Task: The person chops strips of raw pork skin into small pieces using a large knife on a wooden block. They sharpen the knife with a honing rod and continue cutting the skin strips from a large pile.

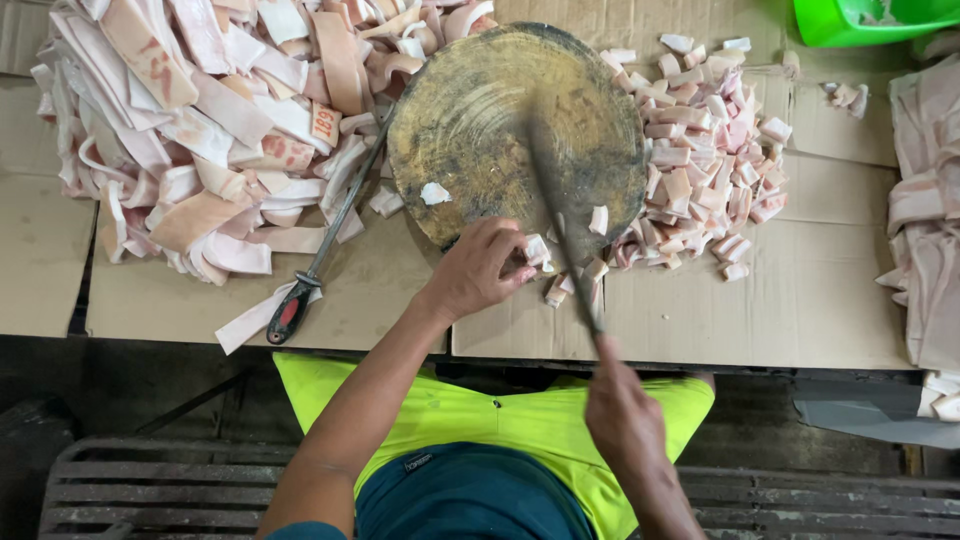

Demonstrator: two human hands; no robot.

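A round wooden chopping block sits mid-table on the cardboard-covered table. A heap of long pale pork-skin strips lies left of it, a pile of small cut pink-white pieces right. A red-handled sharpening steel lies between heap and block. A green plastic tub occupies the far right corner.

Board: round, dull olive-brown, scuffed with pale yellowish streaks; knife: dark grey blade; steel: grey rod with a black-and-red handle. Strips: heaped white, pale pink and tan, one bearing a red stamp; cubes: white and pink, some reddish at the edges; slabs: whitish pink. Cardboard: plain light brown; tub: bright green; shirt: neon yellow-green; shorts: dark teal; bench: grey slats.
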